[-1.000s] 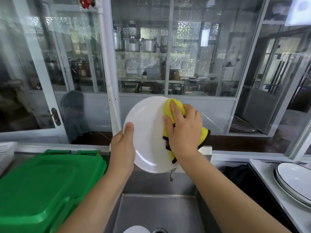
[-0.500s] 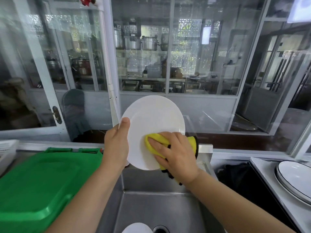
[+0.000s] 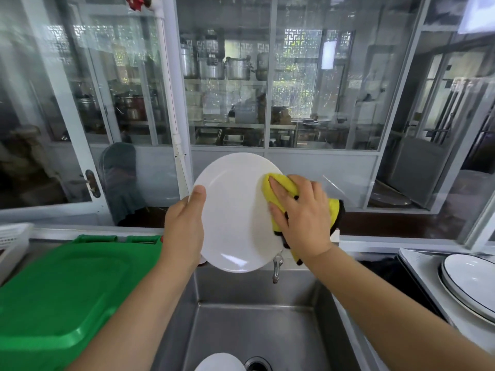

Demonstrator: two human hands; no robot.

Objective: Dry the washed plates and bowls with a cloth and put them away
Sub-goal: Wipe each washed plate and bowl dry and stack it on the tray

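While upright above the sink, white plate between left hand and cloth.

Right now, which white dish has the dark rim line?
The plates stacked on the right counter. The plate held by the left hand and the dish in the sink are plain white.
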